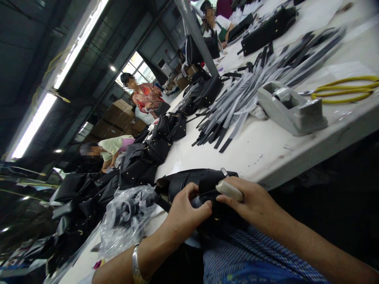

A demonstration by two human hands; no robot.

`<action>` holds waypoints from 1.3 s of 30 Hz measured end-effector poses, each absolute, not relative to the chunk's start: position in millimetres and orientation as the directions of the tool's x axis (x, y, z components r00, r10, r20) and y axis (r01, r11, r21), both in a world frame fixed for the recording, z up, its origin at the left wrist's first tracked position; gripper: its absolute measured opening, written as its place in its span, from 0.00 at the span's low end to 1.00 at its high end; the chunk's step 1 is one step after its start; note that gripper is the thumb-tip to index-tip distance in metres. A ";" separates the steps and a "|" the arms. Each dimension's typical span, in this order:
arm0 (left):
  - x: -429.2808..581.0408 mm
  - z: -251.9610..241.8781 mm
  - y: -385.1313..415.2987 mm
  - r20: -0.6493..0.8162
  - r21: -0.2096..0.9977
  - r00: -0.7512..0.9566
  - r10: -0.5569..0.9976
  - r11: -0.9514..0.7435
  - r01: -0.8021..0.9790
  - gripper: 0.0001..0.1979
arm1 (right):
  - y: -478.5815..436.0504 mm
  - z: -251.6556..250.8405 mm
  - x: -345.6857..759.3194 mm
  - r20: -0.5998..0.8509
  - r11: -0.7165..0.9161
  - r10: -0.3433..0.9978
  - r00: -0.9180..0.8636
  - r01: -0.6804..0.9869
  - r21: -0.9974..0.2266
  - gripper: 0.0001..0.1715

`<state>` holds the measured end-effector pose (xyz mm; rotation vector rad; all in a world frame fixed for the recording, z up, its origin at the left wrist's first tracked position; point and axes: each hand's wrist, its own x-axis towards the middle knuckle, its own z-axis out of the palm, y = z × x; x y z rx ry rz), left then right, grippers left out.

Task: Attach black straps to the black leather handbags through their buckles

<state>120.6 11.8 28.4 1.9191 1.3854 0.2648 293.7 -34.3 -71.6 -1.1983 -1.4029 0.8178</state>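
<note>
A black handbag lies at the table's front edge, tilted toward my lap. My left hand, with a silver bangle at its wrist, curls thumb and fingers round a part of the bag. On the other side my right hand pinches the same dark material between thumb and fingers. A whitish cover wraps one of its fingers, and a shiny metal band shows just above. My fingers hide part of the bag between them.
Beside the bag sits a clear plastic bag of grey rolled pieces. Right of centre are wrapped straps, a grey tape dispenser and yellow-handled scissors. More black bags line the table's far side, where several people work.
</note>
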 end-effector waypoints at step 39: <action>93.1 8.1 -14.4 -0.055 0.796 0.478 0.877 -0.250 0.551 0.14 | -105.3 -18.8 242.9 -0.348 -0.330 0.932 0.098 -0.164 -0.930 0.29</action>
